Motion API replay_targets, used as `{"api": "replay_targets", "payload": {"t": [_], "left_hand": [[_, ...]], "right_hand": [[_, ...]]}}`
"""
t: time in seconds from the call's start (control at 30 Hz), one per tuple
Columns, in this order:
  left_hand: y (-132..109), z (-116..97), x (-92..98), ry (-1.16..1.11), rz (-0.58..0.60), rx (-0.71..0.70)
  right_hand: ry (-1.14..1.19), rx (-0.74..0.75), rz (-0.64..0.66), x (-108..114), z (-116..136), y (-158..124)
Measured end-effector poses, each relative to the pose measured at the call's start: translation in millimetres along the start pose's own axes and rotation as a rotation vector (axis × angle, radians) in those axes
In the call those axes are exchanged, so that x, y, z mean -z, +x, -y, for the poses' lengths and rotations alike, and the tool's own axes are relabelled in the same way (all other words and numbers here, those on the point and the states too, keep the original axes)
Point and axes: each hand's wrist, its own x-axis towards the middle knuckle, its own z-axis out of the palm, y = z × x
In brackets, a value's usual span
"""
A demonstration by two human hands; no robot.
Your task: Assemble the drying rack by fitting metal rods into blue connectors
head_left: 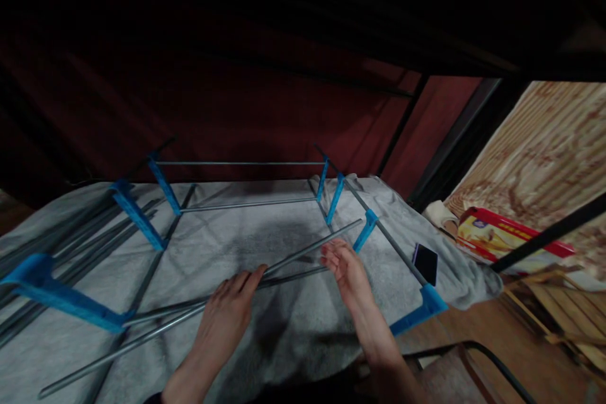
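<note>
A loose metal rod (303, 254) slants across the near part of the frame (249, 204), its lower end jutting past the frame's left rail. The left hand (227, 312) is closed over the rod; its fingertips are hidden underneath, and whether they also catch the frame's near crossbar (293, 277) cannot be told. Inside the frame's right side, the right hand (345, 265) has its fingers loosely bent and parted; contact with the rod is unclear. It hides the crossbar's right end. Left of the frame, spare rods (85, 252) run partly behind its brackets and out of view. Right of the frame lie a dark-screened phone (425, 265) and, farther off, a red-and-yellow box (502, 233), its lettering unreadable. Behind the frame, a dark red hanging (237, 107) fades into shadow.
</note>
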Motion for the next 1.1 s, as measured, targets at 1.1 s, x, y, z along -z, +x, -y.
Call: {"api": "replay_targets", "payload": {"t": [1.1], "left_hand": [[36,2,17.7,0.108,-0.072,-0.087]], "right_hand": [[-0.567,0.587,-0.351,54,32,59]]}}
